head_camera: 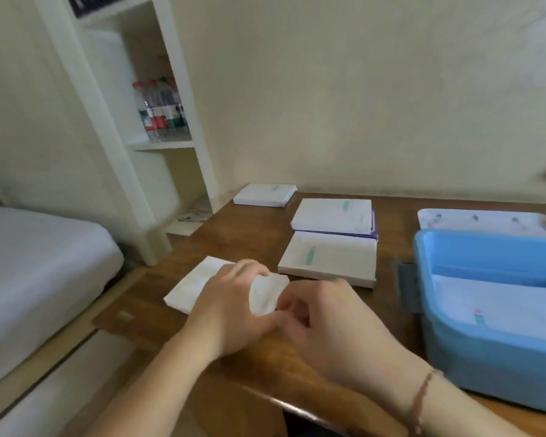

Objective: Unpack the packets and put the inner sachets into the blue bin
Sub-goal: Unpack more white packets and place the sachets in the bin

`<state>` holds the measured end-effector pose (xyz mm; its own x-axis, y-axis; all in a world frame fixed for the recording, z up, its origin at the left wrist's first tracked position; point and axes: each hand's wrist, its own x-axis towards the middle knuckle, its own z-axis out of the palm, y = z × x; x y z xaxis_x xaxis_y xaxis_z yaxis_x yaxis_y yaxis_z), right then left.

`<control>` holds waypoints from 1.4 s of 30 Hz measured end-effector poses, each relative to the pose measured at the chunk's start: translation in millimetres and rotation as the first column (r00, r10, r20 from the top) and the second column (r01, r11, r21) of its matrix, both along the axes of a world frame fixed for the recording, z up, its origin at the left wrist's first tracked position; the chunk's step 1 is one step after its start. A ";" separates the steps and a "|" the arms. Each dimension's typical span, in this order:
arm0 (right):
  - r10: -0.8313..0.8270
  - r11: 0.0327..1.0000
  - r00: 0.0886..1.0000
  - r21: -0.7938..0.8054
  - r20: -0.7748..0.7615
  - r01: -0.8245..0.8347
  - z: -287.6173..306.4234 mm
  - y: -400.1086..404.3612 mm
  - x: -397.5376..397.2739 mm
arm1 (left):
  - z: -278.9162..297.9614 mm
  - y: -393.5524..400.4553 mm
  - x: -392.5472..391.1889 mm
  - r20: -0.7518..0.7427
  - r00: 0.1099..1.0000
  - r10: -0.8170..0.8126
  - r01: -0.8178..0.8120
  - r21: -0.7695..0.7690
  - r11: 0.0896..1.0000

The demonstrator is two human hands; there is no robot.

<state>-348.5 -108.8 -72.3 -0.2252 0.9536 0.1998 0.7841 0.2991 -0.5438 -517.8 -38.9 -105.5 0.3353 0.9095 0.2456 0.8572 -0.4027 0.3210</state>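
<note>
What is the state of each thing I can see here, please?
Packet in hands: flat on the table, one end lifted and being pulled open.
Left hand: fingers curled on the packet's raised end.
Right hand: fingers curled at that same end; grip itself hidden.
Near packet: closed, untouched.
Middle packet: closed, lying on something purple.
Far packet: closed, at the table's far edge.
Blue bin: open, white sachets inside.

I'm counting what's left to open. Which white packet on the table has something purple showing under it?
The middle packet of the three beyond the hands, sitting on a purple edge. The far packet and near packet show no purple.
</note>
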 end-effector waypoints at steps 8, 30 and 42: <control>-0.215 0.957 0.958 -0.155 0.192 0.246 -64.8 57.4 -20.8 | -47.3 -11.6 -23.3 -0.116 0.981 0.157 -0.135 0.182 0.974; -0.304 0.875 0.826 -0.481 -0.475 0.046 -54.2 82.2 -48.7 | -59.0 -1.8 -46.1 0.257 0.966 -0.025 -0.148 0.628 0.764; -0.373 0.858 0.889 -0.463 -0.266 0.222 -57.1 89.8 -50.6 | -52.9 -0.1 -38.3 0.295 0.952 -0.079 -0.145 0.664 0.734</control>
